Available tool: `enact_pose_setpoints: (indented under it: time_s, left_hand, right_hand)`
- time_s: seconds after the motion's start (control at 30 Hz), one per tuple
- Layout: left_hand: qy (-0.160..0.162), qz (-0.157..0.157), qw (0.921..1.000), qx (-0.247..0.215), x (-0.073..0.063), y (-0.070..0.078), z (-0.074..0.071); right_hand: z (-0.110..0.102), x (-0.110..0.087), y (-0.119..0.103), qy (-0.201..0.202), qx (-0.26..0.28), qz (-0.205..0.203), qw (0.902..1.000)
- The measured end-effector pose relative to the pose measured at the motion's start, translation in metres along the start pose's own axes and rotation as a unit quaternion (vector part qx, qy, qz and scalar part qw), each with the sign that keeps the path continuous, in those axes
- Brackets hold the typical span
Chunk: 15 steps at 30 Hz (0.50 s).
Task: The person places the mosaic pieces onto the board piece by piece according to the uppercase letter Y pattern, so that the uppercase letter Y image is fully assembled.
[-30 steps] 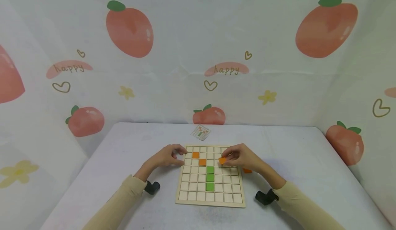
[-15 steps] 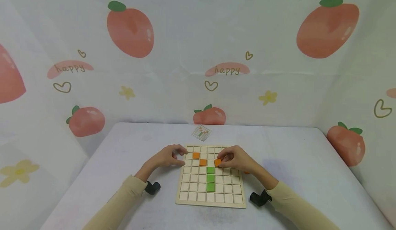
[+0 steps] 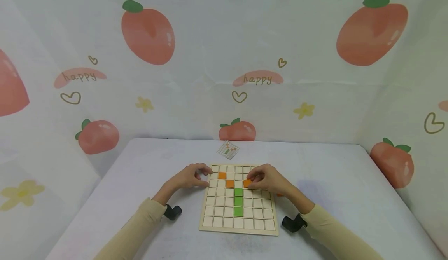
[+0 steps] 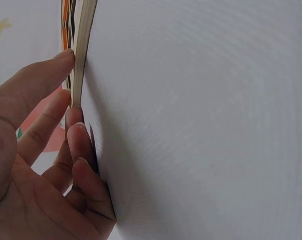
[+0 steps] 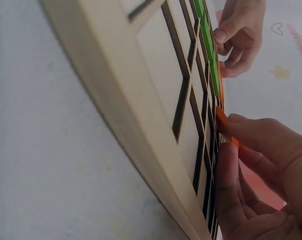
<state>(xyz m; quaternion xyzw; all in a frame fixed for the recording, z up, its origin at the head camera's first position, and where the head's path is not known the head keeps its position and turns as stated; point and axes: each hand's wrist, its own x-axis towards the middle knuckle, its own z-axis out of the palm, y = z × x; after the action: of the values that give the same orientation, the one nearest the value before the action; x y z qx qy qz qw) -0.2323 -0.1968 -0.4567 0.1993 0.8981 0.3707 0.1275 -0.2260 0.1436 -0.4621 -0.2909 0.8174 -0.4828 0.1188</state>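
Observation:
A square wooden grid board (image 3: 238, 232) lies on the table. Two orange square tiles (image 3: 230, 184) and a column of green tiles (image 3: 238, 201) fill some of its cells. My right hand (image 3: 268, 179) pinches another orange tile (image 3: 247, 183) between thumb and fingertips, tilted close over a cell right of the upper tiles. My left hand (image 3: 189, 175) rests at the board's left edge. In the left wrist view its thumb and forefinger (image 4: 64, 97) touch the rim, while the other fingers bend beside the edge.
A small patterned card (image 3: 228, 150) showing a coloured grid lies behind the board. Part of one more orange tile (image 3: 279, 194) shows beside the board's right edge, partly hidden by my right wrist. A printed cloth (image 3: 196, 108) hangs behind the table.
My right hand has moved left across the board with the orange tile, then stayed nearly in place over the last half second. My left hand has kept its place at the edge.

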Motion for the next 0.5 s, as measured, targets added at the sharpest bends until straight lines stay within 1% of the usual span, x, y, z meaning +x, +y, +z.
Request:
enact_pose_setpoints:
  time_s: [0.23, 0.5]
  left_hand:
    - [-0.001, -0.001, 1.0000, 0.003, -0.0001, -0.0001, 0.0006]
    - [-0.004, 0.005, 1.0000, -0.003, -0.0035, 0.0059, -0.0015]
  right_hand:
    - [0.0001, 0.0003, -0.0028, -0.004, -0.004, 0.005, 1.0000]
    - [0.0032, 0.0016, -0.0047, 0.007, -0.035, 0.003, 0.9994]
